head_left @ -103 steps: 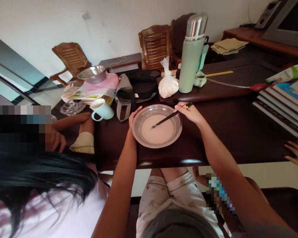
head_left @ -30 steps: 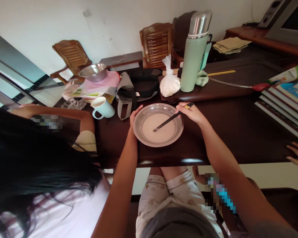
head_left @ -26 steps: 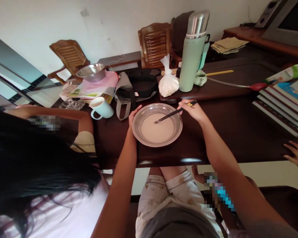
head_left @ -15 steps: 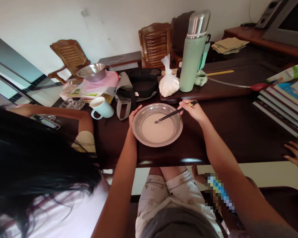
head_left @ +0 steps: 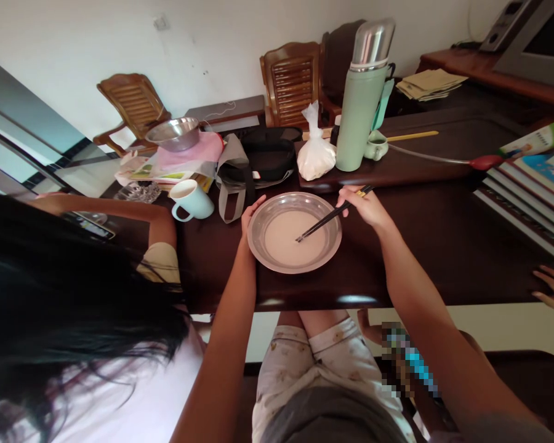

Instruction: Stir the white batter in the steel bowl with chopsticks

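A round metal dish (head_left: 258, 246) filled with pale batter (head_left: 286, 240) rests on the dark wooden table (head_left: 443, 240) in front of me. My left hand (head_left: 248, 220) grips the dish's left rim, fingers curled over the edge. My right hand (head_left: 367, 206) is closed on a pair of black chopsticks (head_left: 327, 218) by the dish's right rim. Their tips dip into the batter near the middle.
Behind the dish stand a green thermos (head_left: 360, 104), a tied white bag (head_left: 314, 157), a black bag (head_left: 263, 157), a light blue mug (head_left: 191, 200) and a steel bowl (head_left: 173, 134). Books (head_left: 526, 191) are stacked at right. A dark-haired person (head_left: 60, 295) sits at left; another hand (head_left: 551, 289) rests at right.
The chopstick tips have moved rightward and a little toward me through the batter as my right hand shifts right. My left hand keeps its hold on the rim.
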Demonstrator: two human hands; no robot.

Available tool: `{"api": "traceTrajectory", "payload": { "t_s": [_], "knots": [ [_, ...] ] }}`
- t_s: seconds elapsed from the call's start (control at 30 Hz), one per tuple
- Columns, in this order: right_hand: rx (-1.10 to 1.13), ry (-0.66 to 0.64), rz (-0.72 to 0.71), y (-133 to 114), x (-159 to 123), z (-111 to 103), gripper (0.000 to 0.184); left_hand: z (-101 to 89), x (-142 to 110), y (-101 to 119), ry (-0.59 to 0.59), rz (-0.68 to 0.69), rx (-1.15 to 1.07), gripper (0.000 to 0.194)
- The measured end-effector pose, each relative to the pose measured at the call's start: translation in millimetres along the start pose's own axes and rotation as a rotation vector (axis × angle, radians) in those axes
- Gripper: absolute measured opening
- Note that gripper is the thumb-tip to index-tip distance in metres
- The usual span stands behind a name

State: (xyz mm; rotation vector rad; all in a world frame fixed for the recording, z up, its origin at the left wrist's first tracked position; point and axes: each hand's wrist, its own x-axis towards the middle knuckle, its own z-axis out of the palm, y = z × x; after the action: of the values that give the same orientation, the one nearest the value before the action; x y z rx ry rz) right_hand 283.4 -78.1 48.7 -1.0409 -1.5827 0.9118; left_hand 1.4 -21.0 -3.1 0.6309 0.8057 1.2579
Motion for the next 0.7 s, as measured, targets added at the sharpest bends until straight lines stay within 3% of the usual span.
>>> {"api": "traceTrajectory", "payload": {
  "t_s": [0.07, 0.13, 0.3, 0.43, 0.5, 0.63, 0.7],
  "knots": [
    [-0.012, -0.099, 0.02, -1.8, 0.4, 3.1, 0.046, -0.6, 0.3, -0.3, 0.004, 0.007, 0.008, 0.038],
    [-0.022, -0.113, 0.03, -1.1, 2.8, 6.2, 0.044, -1.1, 1.5, -0.7, 0.016, 0.01, 0.013, 0.039],
    [0.008, 0.084, -0.003, 2.6, 4.2, 1.9, 0.044, -0.7, 3.4, -1.1, 0.036, -0.004, 0.003, 0.038],
    [-0.018, -0.097, 0.017, -0.2, 2.6, 5.6, 0.045, 0.0, 1.1, 0.0, 0.025, 0.024, 0.018, 0.037],
    [-0.032, -0.127, 0.028, -0.5, 2.9, 6.9, 0.041, 0.0, 0.1, 0.3, 0.026, 0.028, 0.022, 0.037],
    [0.005, 0.033, -0.01, 2.8, 3.5, 1.9, 0.04, 0.2, 0.0, -0.4, 0.018, 0.01, 0.009, 0.039],
    [0.013, 0.013, -0.012, 4.1, 3.4, 1.4, 0.041, 0.4, 0.3, -0.8, 0.016, 0.006, 0.009, 0.039]
  ]
}}
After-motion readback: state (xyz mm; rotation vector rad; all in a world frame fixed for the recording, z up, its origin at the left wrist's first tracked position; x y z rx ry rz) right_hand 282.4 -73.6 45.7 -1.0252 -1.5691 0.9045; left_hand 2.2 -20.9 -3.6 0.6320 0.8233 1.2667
